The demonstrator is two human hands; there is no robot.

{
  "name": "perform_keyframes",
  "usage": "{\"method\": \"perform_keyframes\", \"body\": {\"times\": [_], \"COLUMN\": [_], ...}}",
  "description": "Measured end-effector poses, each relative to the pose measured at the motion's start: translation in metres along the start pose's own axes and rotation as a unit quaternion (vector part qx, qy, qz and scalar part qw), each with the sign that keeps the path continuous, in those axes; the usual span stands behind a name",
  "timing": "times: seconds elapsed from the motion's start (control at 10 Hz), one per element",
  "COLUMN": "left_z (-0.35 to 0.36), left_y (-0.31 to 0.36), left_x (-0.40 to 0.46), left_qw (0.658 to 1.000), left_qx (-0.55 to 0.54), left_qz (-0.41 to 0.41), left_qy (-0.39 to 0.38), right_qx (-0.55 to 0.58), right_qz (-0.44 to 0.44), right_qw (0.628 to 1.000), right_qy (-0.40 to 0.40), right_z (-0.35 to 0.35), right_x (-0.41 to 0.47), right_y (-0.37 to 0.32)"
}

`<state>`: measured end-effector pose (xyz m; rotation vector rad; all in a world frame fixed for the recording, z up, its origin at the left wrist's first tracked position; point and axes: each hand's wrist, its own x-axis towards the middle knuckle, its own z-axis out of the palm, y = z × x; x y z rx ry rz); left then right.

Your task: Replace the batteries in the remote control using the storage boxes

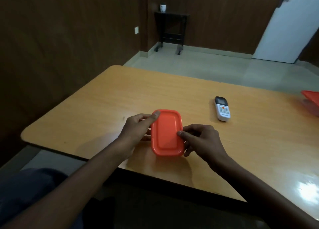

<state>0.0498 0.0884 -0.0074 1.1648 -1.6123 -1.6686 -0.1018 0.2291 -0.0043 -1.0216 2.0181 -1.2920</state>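
Our 2 hands, left hand point(138, 127) and right hand point(198, 139), grip an orange-lidded storage box point(166, 133) on the surface point(241, 151). The remote point(222, 108) lies apart. We should brace the base and pry 1 corner.

Item count, wooden table point(107, 97)

Storage boxes with orange lids: two, being one box point(166, 133) gripped between both hands and a second box point(311, 101) cut off at the right edge. Remote control point(222, 110): one. Hands: two, left hand point(138, 127) and right hand point(201, 139).
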Motion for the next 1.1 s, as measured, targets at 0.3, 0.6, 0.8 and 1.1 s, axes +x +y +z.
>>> {"method": "perform_keyframes", "body": {"times": [0.3,0.6,0.8,1.1], "left_z": [-0.158,-0.212,-0.212,-0.205], "left_y": [-0.006,-0.022,-0.024,-0.017], "left_x": [0.0,-0.004,-0.003,-0.004], "left_qw": [0.909,0.817,0.829,0.829], "left_qx": [0.373,0.539,0.515,0.512], "left_qz": [-0.01,-0.068,-0.044,-0.029], "left_qy": [0.186,0.194,0.213,0.223], "right_qx": [0.078,0.127,0.159,0.202], "right_qz": [0.034,0.107,0.14,0.127], "right_qw": [0.996,0.98,0.968,0.965], "right_qy": [-0.023,-0.113,-0.136,-0.109], "right_z": [0.124,0.257,0.305,0.284], "right_x": [0.062,0.099,0.106,0.1], "right_y": [-0.053,-0.112,-0.132,-0.125]}}
